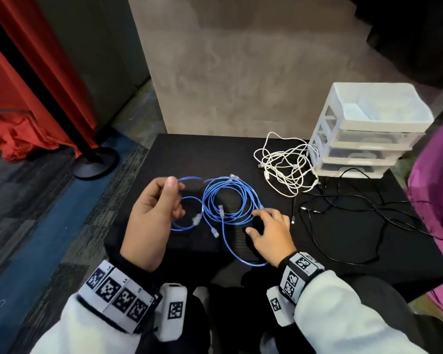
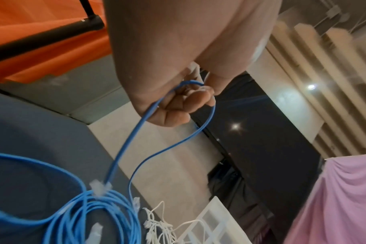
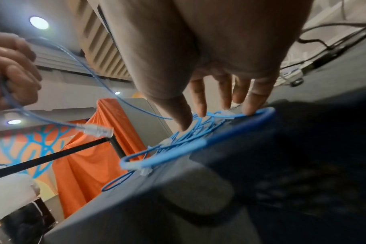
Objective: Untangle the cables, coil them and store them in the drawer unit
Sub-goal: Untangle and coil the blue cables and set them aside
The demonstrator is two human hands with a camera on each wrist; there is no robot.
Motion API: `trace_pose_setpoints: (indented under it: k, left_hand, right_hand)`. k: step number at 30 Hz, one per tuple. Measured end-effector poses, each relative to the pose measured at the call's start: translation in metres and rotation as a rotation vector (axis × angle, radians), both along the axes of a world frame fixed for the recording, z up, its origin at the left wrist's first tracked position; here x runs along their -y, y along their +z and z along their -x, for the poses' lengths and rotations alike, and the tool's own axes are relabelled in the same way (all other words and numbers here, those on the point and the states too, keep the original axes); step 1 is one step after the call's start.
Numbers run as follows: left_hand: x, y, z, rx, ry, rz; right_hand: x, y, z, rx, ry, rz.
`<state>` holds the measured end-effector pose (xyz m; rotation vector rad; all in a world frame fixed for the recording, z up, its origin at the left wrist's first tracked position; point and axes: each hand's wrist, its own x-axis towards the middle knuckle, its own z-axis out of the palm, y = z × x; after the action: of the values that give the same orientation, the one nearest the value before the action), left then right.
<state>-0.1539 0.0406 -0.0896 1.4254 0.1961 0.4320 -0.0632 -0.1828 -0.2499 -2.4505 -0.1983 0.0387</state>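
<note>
My left hand [image 1: 154, 213] pinches a strand of the blue cable [image 1: 228, 200], lifted above the table [image 1: 343, 264] near its left edge; my right hand [image 1: 270, 232] lies with relaxed, spread fingers [image 3: 254, 100] pressing the blue coil mid-table; white cable [image 1: 287, 164] and black cable [image 1: 356, 213] lie toward the right edge; the drawer unit [image 1: 363, 131] stands at the far right corner.

Head view: high, angled forward and down over the tabletop [image 1: 189, 154]. Wrist views: very close, low, aimed along each palm toward fingers [image 3: 198, 99] (upward tilt, ceiling visible). Shared by all three: blue cable [image 1: 228, 198].
</note>
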Motion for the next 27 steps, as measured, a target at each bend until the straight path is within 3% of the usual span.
trace_pose_setpoints:
  k: [2, 4, 7, 9, 11, 13, 15, 16, 18, 20, 24, 27]
  left_hand:
    - [0.0, -0.005, 0.003, -0.019, -0.07, -0.031]
    - [0.009, -0.001, 0.006, -0.023, -0.192, -0.088]
    - [0.027, 0.009, 0.007, 0.032, -0.391, -0.166]
    - [0.033, 0.013, 0.004, 0.049, -0.465, -0.139]
    - [0.034, 0.011, -0.001, 0.073, -0.442, -0.075]
    - [0.035, 0.002, -0.009, 0.052, -0.243, -0.058]
    - [0.036, -0.016, -0.019, -0.129, 0.029, 0.063]
    - [0.036, -0.027, -0.025, -0.258, 0.083, 0.179]
    - [0.043, -0.047, -0.037, -0.484, 0.066, 0.443]
    - [0.054, -0.061, -0.047, -0.615, 0.01, 0.539]
    - [0.067, -0.073, -0.068, -0.62, -0.144, 0.544]
    - [0.063, -0.065, -0.082, -0.638, -0.186, 0.617]
  right_hand:
    - [-0.001, 0.002, -0.001, 0.053, -0.049, -0.123]
    - [-0.009, 0.022, -0.003, 0.035, -0.021, -0.383]
    - [-0.025, 0.067, -0.009, -0.051, 0.231, -0.624]
    - [-0.032, 0.087, -0.02, -0.065, 0.329, -0.539]
    - [-0.033, 0.091, -0.035, -0.041, 0.299, -0.477]
    - [-0.029, 0.09, -0.046, -0.072, 0.192, -0.574]
    - [-0.024, 0.091, -0.045, -0.062, 0.142, -0.671]
    - [-0.024, 0.091, -0.039, -0.065, 0.15, -0.726]
    - [-0.027, 0.088, -0.023, -0.096, 0.187, -0.802]
    - [-0.03, 0.076, -0.01, -0.121, 0.203, -0.808]
    - [-0.025, 0.057, 0.001, -0.131, 0.265, -0.714]
    - [-0.016, 0.053, 0.003, 0.011, 0.343, -0.468]
